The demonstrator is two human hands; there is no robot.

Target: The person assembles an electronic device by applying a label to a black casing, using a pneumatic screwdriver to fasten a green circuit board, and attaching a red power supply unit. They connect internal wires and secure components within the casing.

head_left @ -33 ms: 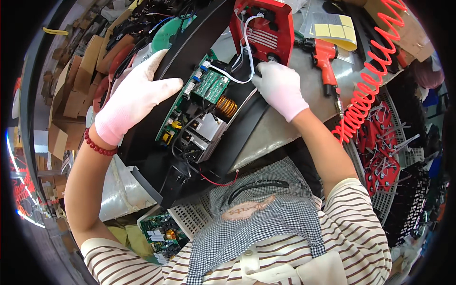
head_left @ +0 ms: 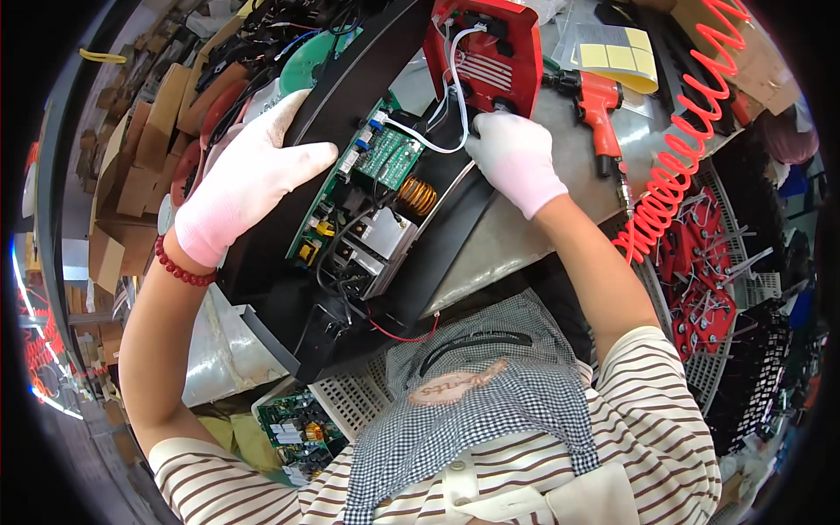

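Observation:
A black metal casing (head_left: 262,262) stands tilted in front of me, holding a green circuit board (head_left: 385,157) with a copper coil and silver heat sinks. My left hand (head_left: 254,171), in a white and pink glove, grips the casing's left wall, its thumb reaching over the edge towards the board. A red end panel (head_left: 503,70) with slots sits at the far end, joined to the board by a white cable (head_left: 462,96). My gloved right hand (head_left: 514,157) is closed just below the panel, by the casing's right side. Its fingertips are hidden, with something dark beside the thumb.
A red and black air driver (head_left: 598,109) lies on the metal bench (head_left: 560,210) at right, on a coiled red hose (head_left: 678,157). Yellow label sheets (head_left: 619,59) lie behind it. Red panels (head_left: 700,289) fill a crate at right. Another circuit board (head_left: 297,429) lies below left.

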